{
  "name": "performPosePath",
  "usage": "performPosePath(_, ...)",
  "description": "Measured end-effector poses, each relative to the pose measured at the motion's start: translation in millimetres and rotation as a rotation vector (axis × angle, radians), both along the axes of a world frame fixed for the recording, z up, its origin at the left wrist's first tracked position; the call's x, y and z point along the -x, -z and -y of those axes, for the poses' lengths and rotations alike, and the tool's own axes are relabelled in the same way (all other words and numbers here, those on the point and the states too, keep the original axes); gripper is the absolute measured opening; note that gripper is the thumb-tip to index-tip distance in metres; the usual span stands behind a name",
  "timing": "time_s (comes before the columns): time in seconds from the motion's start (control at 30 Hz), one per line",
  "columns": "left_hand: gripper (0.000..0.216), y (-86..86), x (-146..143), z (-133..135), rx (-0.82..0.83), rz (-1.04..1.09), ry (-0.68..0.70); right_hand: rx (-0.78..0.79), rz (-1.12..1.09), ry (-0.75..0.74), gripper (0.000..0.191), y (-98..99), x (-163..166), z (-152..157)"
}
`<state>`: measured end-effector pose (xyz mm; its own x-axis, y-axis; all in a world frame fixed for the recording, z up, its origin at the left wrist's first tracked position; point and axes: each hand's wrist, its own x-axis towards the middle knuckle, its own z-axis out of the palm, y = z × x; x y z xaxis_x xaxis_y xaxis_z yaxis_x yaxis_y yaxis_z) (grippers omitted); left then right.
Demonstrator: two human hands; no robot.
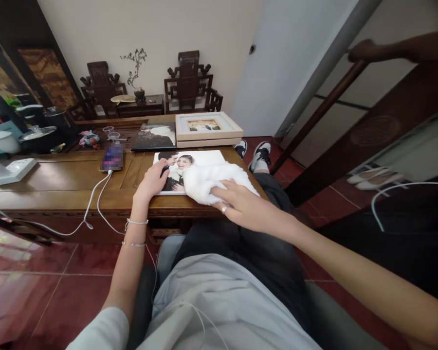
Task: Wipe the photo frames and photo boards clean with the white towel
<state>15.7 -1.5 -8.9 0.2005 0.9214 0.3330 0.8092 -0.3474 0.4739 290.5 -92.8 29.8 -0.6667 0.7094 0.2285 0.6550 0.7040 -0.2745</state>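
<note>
The photo panel [177,177], white with a couple pictured, lies flat on the wooden table [58,187]; the left hand [155,176] rests unclenched on its left side; the right hand [233,201] grips a fluffy white cloth [204,180] over its right part. Farther off, a planter [139,95] holds a small tree [135,68]; a white lidded jar's [3,141] contents are hidden.

Left grip [156,176]: palm down, relaxed, fingers [161,166] extended forward and inward; the left wrist [140,198] lies just behind it, the left forearm [127,265] farther back. Right grip [237,201]: back uppermost, digits bent inward; the right forearm [324,243] slants behind it, rightward.
</note>
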Motion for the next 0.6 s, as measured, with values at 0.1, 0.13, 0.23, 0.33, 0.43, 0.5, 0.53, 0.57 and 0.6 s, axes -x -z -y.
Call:
performPosePath(0.1, 0.041, -1.6, 0.3, -0.6, 0.001, -0.004, 0.015, -0.003, 0.006, 0.014, 0.028, -1.8, 10.8, -38.8)
performPosePath(0.13, 0.041, -1.7, 0.7, -1.3, 0.002, -0.007, 0.017, -0.006, 0.0, 0.016, 0.029, -1.8, 14.3, -56.2)
performPosePath(0.23, 0.041, -0.7, 2.5, -3.6, -0.003, -0.006, 0.027, -0.001, -0.056, 0.0, 0.032, -0.9, 23.4, -108.8)
performPosePath(0.33, 0.041, 0.4, 4.2, -4.8, -0.011, 0.003, 0.04, 0.019, -0.141, 0.047, 0.035, 0.4, 31.8, -145.8)
performPosePath(0.43, 0.041, 0.7, 4.1, -5.0, -0.014, -0.007, 0.041, 0.013, -0.175, 0.137, 0.034, 1.5, 39.6, -156.2)
performPosePath(0.5, 0.041, 0.6, 3.3, -5.0, -0.015, -0.013, 0.034, -0.001, -0.153, 0.163, 0.031, 2.9, 43.2, -147.2)
performPosePath(0.53, 0.041, 0.5, 2.9, -5.1, -0.013, -0.014, 0.03, -0.012, -0.134, 0.161, 0.031, 4.0, 44.1, -138.0)
performPosePath(0.57, 0.04, 0.4, 2.4, -5.3, -0.007, -0.016, 0.028, -0.028, -0.116, 0.149, 0.03, 5.3, 44.4, -126.0)
performPosePath(0.6, 0.041, 0.3, 2.1, -5.6, -0.001, -0.018, 0.028, -0.045, -0.103, 0.132, 0.031, 6.8, 43.8, -111.3)
